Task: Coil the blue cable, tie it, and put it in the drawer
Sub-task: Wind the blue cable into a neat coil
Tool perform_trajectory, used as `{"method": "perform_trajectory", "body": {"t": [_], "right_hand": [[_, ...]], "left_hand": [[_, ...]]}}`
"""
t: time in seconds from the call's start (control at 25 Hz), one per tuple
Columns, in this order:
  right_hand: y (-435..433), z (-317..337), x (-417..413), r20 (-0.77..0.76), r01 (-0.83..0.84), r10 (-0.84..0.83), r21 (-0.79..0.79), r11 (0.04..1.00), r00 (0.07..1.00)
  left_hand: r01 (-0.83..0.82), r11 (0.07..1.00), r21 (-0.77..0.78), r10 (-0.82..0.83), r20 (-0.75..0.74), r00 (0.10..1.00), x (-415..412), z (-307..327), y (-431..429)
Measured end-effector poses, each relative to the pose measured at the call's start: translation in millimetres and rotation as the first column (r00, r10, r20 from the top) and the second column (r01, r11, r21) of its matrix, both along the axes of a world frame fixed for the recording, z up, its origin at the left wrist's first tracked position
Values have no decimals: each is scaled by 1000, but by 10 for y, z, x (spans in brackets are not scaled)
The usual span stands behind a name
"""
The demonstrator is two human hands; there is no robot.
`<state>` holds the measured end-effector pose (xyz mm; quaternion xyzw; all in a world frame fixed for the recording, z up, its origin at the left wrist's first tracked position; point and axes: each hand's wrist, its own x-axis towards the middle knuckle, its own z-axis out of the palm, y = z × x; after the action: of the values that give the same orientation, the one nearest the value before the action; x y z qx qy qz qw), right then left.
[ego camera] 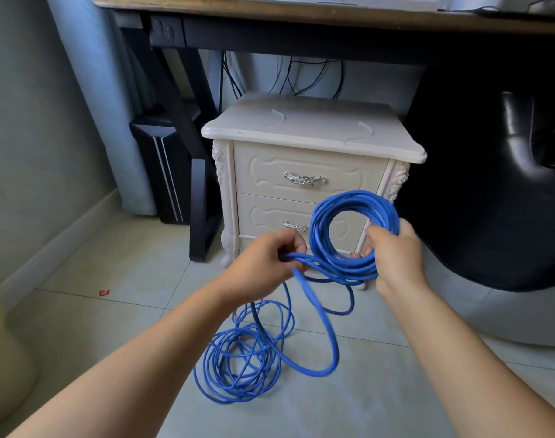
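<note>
A round coil of thin blue cable (355,197) stands upright in the air before a cream carved nightstand (301,134), its opening facing the viewer. The right hand (396,257) grips its right side, fingers curled through. The left hand (263,263) pinches a strand running sideways into the coil. Loose loops (235,343) lie on the floor below. Both drawers appear closed.
</note>
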<state>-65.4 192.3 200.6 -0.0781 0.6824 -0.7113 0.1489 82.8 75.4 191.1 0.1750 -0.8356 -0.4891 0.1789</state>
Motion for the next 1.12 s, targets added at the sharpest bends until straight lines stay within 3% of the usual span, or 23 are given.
{"method": "perform_trajectory", "body": {"t": [0.12,0.24,0.36,0.44,0.6,0.72,0.84,0.96,1.04,1.12], "right_hand": [[32,20,16,-150,-85,119,215,973,982],[39,30,16,-219,-118,206,359,926,954],[45,47,36,-252,-129,245,402,907,936],[62,47,69,-221,-176,299,447,877,928],[44,-53,194,56,-406,429,454,793,902],[44,-166,224,233,-539,487,362,760,842],[49,-241,205,380,-606,505,218,765,775],[37,-230,215,484,-584,485,70,809,729],[31,-218,201,543,-542,468,-27,840,698],[28,-199,166,569,-488,466,-126,864,677]], "left_hand": [[-221,945,-239,192,-141,971,-16,-79,-65],[-446,768,-459,373,-245,895,-19,-60,-78],[-483,623,-616,428,-248,869,-44,32,-5],[-460,631,-625,458,-178,871,-61,38,15],[-371,790,-488,445,41,895,-87,66,-16],[-338,916,-216,364,95,926,-73,129,-48],[-192,980,51,185,115,976,-24,165,-78],[-79,929,361,78,17,997,-20,150,-23],[-227,904,362,264,-55,963,-41,116,-94],[-383,843,378,418,-12,908,-4,64,-261]]}}
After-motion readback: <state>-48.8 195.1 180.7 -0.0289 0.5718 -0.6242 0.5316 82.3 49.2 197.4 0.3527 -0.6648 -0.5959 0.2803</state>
